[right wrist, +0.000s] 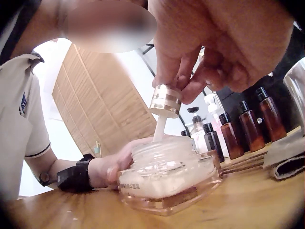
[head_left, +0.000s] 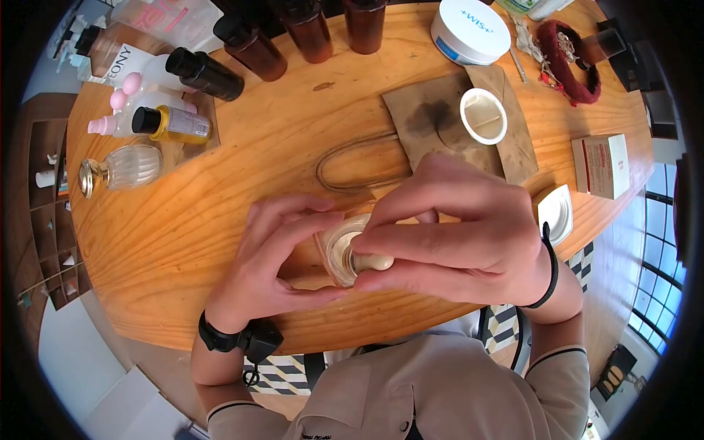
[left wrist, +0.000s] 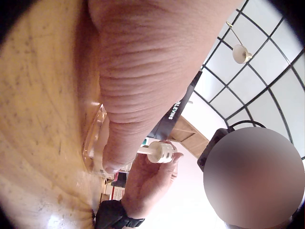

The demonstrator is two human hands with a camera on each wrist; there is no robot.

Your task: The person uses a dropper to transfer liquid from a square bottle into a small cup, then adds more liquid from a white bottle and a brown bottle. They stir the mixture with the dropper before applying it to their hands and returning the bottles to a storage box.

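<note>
A clear, faceted glass jar (right wrist: pixel 167 179) with a pale cream inside and a wide threaded neck stands on the wooden table. My left hand (head_left: pixel 275 257) holds it from the left, thumb and fingers spread around its sides. Above the jar, my right hand (head_left: pixel 469 235) pinches a dropper-like applicator by its gold-and-white cap (right wrist: pixel 165 101). Its white stem (right wrist: pixel 160 126) points down into the jar's mouth; the tip is hidden there. In the left wrist view the cap (left wrist: pixel 161 151) shows between the right fingers, while the left hand covers much of the jar.
Brown bottles (head_left: pixel 315 33) with black tops line the far edge. At the left are a yellow bottle (head_left: pixel 183 125) and a ribbed glass bottle (head_left: pixel 136 167). A paper bag (head_left: pixel 411 110) with a white-rimmed cup (head_left: pixel 484 117) lies beyond the right hand, near a small box (head_left: pixel 598 165).
</note>
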